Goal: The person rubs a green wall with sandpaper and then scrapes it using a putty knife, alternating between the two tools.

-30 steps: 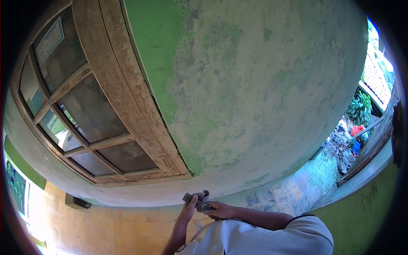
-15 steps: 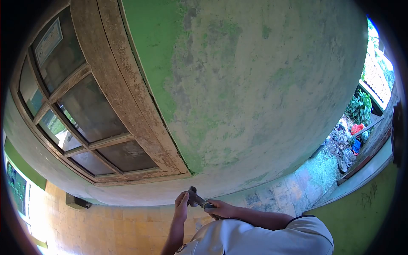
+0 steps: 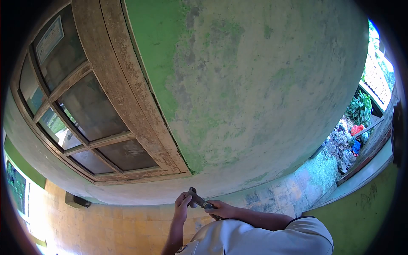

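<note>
In front of my chest, low in the head view, I hold a hammer (image 3: 199, 199) with a dark head and a slanting handle. My right hand (image 3: 220, 209) is closed around the handle. At the other end, the fingers of my left hand (image 3: 182, 204) are closed on the hammer's head, and part of that head is hidden behind them. The scraped wall (image 3: 255, 85), pale with patches of green paint, rises in front of me, apart from the hammer.
A worn wooden window frame (image 3: 123, 68) with glass panes is set in the wall at the left. Below lies a tiled floor (image 3: 106, 225). A dark block (image 3: 76, 200) rests near the wall's foot. Rubbish (image 3: 345, 144) is piled at the right, beside a green wall (image 3: 361, 212).
My left-hand fingers have shifted slightly on the hammer's head. Otherwise both hands and the hammer stay nearly in the same place.
</note>
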Available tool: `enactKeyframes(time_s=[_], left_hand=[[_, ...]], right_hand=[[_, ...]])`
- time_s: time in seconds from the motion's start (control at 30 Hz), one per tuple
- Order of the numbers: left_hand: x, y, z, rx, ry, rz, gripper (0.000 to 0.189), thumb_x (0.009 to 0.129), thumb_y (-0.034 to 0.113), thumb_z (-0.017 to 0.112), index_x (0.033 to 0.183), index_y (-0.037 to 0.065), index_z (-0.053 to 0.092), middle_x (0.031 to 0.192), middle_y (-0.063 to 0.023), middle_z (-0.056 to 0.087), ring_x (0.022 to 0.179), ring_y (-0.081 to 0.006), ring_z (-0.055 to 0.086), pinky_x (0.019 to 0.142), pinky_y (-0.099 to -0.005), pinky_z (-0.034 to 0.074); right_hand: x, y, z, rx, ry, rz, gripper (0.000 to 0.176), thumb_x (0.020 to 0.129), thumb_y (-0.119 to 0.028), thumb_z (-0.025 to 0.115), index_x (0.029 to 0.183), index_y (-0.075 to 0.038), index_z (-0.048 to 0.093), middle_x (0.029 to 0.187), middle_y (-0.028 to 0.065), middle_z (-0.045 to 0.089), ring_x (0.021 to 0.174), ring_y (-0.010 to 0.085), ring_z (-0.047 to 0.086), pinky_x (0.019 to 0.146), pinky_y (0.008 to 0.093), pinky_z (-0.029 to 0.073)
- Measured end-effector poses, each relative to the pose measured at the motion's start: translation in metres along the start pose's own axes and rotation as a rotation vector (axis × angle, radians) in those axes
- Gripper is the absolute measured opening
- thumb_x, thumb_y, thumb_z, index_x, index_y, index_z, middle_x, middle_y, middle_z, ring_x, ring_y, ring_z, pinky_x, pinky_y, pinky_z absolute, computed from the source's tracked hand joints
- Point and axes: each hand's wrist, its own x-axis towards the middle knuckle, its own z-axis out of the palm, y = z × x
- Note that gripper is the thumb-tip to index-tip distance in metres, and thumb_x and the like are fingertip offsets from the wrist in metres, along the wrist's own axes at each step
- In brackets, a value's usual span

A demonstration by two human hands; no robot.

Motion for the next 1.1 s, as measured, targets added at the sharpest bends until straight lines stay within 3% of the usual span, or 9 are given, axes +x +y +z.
enactKeyframes(time_s=[0.4,0.47,1.1], left_hand=[[-0.002,-0.001,-0.011,-0.028,0.023,-0.002,0.022,0.087,0.010,0.048,0.104,-0.002,0.056,0.080,-0.0053,0.059,0.065,-0.0120,0.054,0.061,-0.0266,0.044],[-0.004,0.000,-0.012,-0.033,0.024,0.004,0.022,0.087,0.010,0.048,0.104,-0.002,0.056,0.079,-0.0051,0.059,0.065,-0.0120,0.054,0.061,-0.0267,0.044],[-0.010,-0.003,-0.009,-0.054,0.030,0.010,0.016,0.088,0.009,0.049,0.099,0.000,0.056,0.075,-0.0034,0.057,0.064,-0.0113,0.054,0.058,-0.0253,0.043]], right_hand=[[-0.001,0.000,0.002,-0.013,-0.004,0.015,0.023,0.091,-0.024,0.055,0.104,-0.007,0.047,0.066,-0.0013,0.046,0.053,0.0075,0.045,0.047,0.0246,0.039],[-0.001,-0.002,0.003,-0.009,-0.007,0.020,0.016,0.091,-0.021,0.053,0.094,-0.008,0.045,0.066,-0.0001,0.046,0.052,0.0087,0.047,0.046,0.0252,0.040],[-0.006,0.003,0.000,0.022,-0.004,0.002,0.019,0.091,-0.021,0.054,0.102,-0.008,0.046,0.066,-0.0004,0.046,0.051,0.0082,0.045,0.046,0.0253,0.039]])
